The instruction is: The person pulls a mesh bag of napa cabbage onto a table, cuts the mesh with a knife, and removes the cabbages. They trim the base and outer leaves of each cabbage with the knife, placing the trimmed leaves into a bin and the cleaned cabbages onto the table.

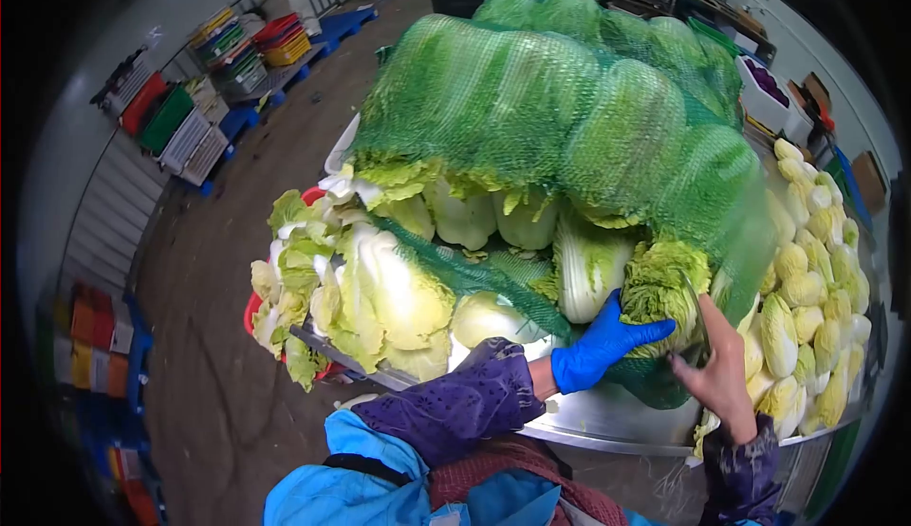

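A napa cabbage (664,284) lies at the open mouth of a green mesh sack (493,90), its leafy top toward me. My left hand (603,341), in a blue glove, rests on the cabbage's near left side, thumb and fingers spread around it. My bare right hand (718,365) is at its right side, fingers curled around a knife (696,300) whose thin blade lies against the leaves. Its handle is hidden in the palm. Another napa cabbage (590,265) with a broad white stem lies just left, and several more sit under the mesh.
Loose outer leaves (389,289) pile at the left over a red tub (254,315). Several trimmed cabbages (807,289) are heaped on the right of the metal table (607,428). Stacked crates (166,118) stand along the left wall. A white crate (767,94) holds purple produce.
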### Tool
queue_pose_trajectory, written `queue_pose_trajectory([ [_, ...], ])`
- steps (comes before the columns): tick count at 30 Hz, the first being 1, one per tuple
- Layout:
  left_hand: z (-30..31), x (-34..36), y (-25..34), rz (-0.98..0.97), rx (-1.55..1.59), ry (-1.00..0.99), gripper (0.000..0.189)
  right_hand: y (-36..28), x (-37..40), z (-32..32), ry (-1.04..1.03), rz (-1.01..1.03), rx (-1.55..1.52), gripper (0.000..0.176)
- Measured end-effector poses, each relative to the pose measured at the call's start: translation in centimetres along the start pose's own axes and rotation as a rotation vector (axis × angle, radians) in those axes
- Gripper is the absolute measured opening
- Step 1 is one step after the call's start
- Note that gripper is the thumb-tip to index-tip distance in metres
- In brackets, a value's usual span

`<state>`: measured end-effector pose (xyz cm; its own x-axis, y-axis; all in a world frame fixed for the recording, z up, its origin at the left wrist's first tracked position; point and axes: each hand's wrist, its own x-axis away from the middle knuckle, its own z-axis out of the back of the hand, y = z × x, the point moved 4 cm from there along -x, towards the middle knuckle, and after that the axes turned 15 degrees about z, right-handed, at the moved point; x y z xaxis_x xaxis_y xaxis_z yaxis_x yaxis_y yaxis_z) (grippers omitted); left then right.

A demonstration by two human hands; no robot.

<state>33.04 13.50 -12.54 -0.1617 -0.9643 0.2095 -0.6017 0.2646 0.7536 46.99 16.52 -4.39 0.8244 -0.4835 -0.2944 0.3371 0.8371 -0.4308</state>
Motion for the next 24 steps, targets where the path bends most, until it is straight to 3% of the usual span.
queue_pose_trajectory([
  [4,2.0,3.0,1.8,-0.045,-0.133,0.198,0.079,-3.8,-0.4,-1.2,0.111,0.094,0.046,0.077],
  [5,2.2,3.9,2.7,-0.074,-0.155,0.166,0.087,-5.1,-0.9,-1.4,0.159,0.136,0.080,0.077],
  [8,3.5,6.3,2.8,-0.130,-0.097,0.146,0.088,-7.7,-1.8,-2.7,0.215,0.226,0.137,0.077],
  [10,4.6,8.1,3.2,-0.180,-0.099,0.176,0.088,-9.4,-2.4,-3.8,0.212,0.247,0.105,0.077],
  [16,10.9,16.4,4.7,-0.067,-0.056,0.187,0.079,-16.4,-5.7,-9.2,0.186,0.348,0.015,0.075],
  [20,18.7,20.1,1.7,-0.010,-0.052,0.343,0.064,-17.6,-7.2,-17.8,0.064,0.333,-0.045,0.069],
  [22,22.3,21.8,1.2,-0.045,-0.009,0.334,0.061,-16.5,-7.2,-23.1,-0.004,0.305,-0.092,0.071],
  [24,26.1,23.2,0.1,0.051,-0.036,0.288,0.056,-18.0,-8.7,-25.9,-0.033,0.328,-0.135,0.071],
])
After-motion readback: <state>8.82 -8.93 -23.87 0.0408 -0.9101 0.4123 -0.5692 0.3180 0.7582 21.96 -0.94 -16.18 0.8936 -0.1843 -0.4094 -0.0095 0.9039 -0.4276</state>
